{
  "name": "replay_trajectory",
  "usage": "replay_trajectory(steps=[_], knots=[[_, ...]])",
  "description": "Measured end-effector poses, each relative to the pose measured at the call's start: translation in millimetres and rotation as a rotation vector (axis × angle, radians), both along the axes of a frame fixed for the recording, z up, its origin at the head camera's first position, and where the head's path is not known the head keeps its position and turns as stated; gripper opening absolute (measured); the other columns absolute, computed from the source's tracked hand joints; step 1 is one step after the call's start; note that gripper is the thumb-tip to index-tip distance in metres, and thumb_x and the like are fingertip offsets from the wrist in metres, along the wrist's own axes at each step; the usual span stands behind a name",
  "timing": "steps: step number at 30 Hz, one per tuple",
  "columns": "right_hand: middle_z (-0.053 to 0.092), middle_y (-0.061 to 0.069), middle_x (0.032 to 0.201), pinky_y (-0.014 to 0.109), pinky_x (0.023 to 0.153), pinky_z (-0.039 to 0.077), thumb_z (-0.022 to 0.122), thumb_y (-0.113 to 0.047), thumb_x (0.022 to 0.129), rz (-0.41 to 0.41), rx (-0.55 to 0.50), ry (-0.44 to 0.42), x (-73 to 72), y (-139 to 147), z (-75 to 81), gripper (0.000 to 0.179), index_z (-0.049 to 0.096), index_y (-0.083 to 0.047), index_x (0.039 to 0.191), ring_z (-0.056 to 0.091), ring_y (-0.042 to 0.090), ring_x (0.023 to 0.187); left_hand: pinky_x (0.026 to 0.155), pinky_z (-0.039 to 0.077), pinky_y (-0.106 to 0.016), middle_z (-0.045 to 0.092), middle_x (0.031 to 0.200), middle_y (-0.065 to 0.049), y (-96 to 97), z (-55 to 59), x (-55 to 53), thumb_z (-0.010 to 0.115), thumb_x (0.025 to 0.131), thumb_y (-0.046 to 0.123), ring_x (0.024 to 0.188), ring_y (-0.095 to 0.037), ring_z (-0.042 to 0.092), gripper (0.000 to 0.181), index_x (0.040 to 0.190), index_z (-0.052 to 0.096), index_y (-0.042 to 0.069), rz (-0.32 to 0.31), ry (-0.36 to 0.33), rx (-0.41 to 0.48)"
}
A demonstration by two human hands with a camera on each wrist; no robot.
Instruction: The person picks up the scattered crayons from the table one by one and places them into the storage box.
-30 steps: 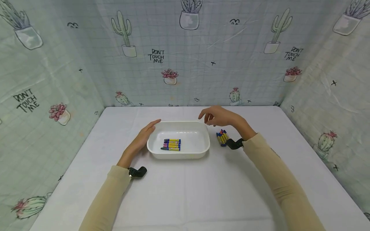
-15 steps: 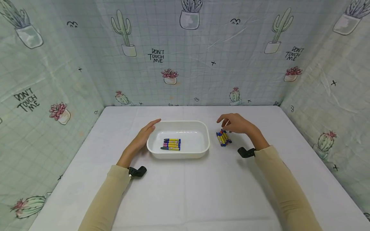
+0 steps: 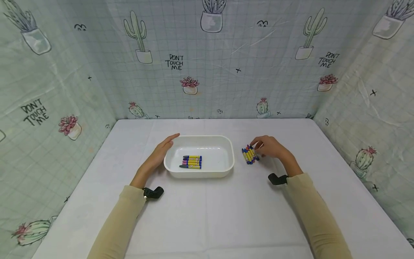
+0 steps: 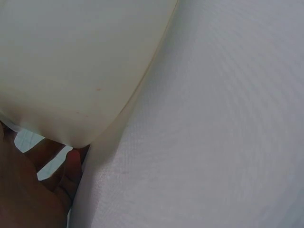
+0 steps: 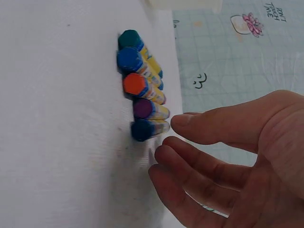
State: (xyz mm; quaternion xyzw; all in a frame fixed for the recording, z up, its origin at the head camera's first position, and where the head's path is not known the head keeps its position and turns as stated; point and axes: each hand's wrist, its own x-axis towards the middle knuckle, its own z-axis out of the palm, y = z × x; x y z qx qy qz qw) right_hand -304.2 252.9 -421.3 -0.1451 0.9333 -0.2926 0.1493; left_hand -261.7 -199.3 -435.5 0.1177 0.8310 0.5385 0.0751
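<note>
A white rectangular tray (image 3: 216,162) stands on the table, with several yellow-wrapped crayons (image 3: 192,162) side by side in its left half. My left hand (image 3: 160,153) lies along the tray's left end, its fingers reaching to the back corner. In the left wrist view, that hand (image 4: 23,190) touches the tray's outer wall (image 4: 80,61). Right of the tray, several more crayons (image 3: 248,155) lie in a row. My right hand (image 3: 270,146) is at their right end. In the right wrist view, thumb and fingers (image 5: 204,126) stand apart beside the tip of the nearest dark blue crayon (image 5: 142,129).
A white cloth (image 3: 207,216) covers the table. Patterned fabric (image 3: 226,72) with cactus drawings rises behind it and on both sides. Each wrist carries a black camera mount (image 3: 277,179).
My right hand has moved right from above the tray's back right corner, then down to the crayons on the table. The left hand and the tray stay where they were.
</note>
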Motion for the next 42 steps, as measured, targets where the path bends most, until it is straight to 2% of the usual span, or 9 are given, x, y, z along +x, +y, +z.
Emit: replay_trajectory(steps=[3, 10, 12, 20, 26, 34, 42], knots=[[0.068, 0.027, 0.122, 0.034, 0.072, 0.061, 0.064, -0.006, 0.097, -0.005, 0.002, 0.01, 0.0, 2, -4.8, 0.036, 0.065, 0.0, 0.133, 0.07, 0.024, 0.085, 0.129, 0.018, -0.059, 0.027, 0.171, -0.013, 0.6, -0.5, -0.9, 0.028, 0.114, 0.022, 0.159, -0.037, 0.023, 0.05, 0.164, 0.03, 0.016, -0.002, 0.003, -0.024], [0.07, 0.024, 0.119, 0.032, 0.069, 0.059, 0.065, -0.009, 0.097, -0.033, -0.004, 0.016, 1.3, 4, -8.9, 0.037, 0.066, 0.001, 0.133, 0.068, 0.021, 0.077, 0.13, 0.014, -0.06, 0.023, 0.173, -0.008, -8.3, -29.2, -18.5, 0.026, 0.115, 0.031, 0.161, -0.035, 0.018, 0.051, 0.165, 0.028, 0.024, 0.008, 0.029, -0.033], [0.07, 0.024, 0.118, 0.031, 0.068, 0.058, 0.066, -0.01, 0.097, -0.036, -0.004, 0.021, 1.6, 4, -9.8, 0.037, 0.067, 0.001, 0.132, 0.067, 0.02, 0.075, 0.13, 0.013, -0.061, 0.024, 0.173, -0.006, -8.9, -31.4, -18.8, 0.026, 0.115, 0.034, 0.161, -0.034, 0.018, 0.05, 0.165, 0.029, 0.027, 0.007, 0.044, -0.035], [0.071, 0.023, 0.116, 0.029, 0.067, 0.056, 0.071, -0.012, 0.095, -0.063, 0.012, 0.007, 0.9, 6, -9.9, 0.04, 0.066, 0.002, 0.132, 0.066, 0.019, 0.076, 0.129, 0.018, -0.06, 0.03, 0.171, -0.005, -9.9, -30.7, -16.5, 0.028, 0.114, 0.039, 0.159, -0.032, 0.024, 0.05, 0.163, 0.033, 0.03, -0.005, 0.067, -0.014], [0.071, 0.022, 0.114, 0.028, 0.067, 0.056, 0.071, -0.013, 0.095, -0.072, 0.038, 0.001, -0.1, 7, -9.3, 0.041, 0.066, 0.002, 0.133, 0.066, 0.018, 0.076, 0.128, 0.018, -0.061, 0.03, 0.171, -0.006, -10.9, -30.8, -16.7, 0.029, 0.114, 0.039, 0.159, -0.034, 0.024, 0.05, 0.163, 0.032, 0.029, -0.02, 0.08, -0.013], [0.069, 0.024, 0.116, 0.03, 0.066, 0.057, 0.063, -0.003, 0.094, -0.063, 0.018, 0.002, -0.9, 8, -9.5, 0.043, 0.064, -0.002, 0.137, 0.067, 0.021, 0.076, 0.129, 0.015, -0.061, 0.028, 0.172, -0.004, -10.7, -31.1, -17.0, 0.029, 0.114, 0.039, 0.161, -0.032, 0.02, 0.05, 0.163, 0.032, 0.031, -0.018, 0.07, -0.015], [0.07, 0.023, 0.115, 0.028, 0.065, 0.055, 0.064, -0.008, 0.096, -0.071, 0.028, 0.013, -2.1, 9, -10.9, 0.039, 0.066, -0.001, 0.135, 0.065, 0.019, 0.075, 0.13, 0.016, -0.06, 0.027, 0.172, -0.002, -9.4, -29.5, -15.9, 0.029, 0.114, 0.041, 0.161, -0.031, 0.02, 0.05, 0.163, 0.033, 0.031, -0.02, 0.069, -0.007]])
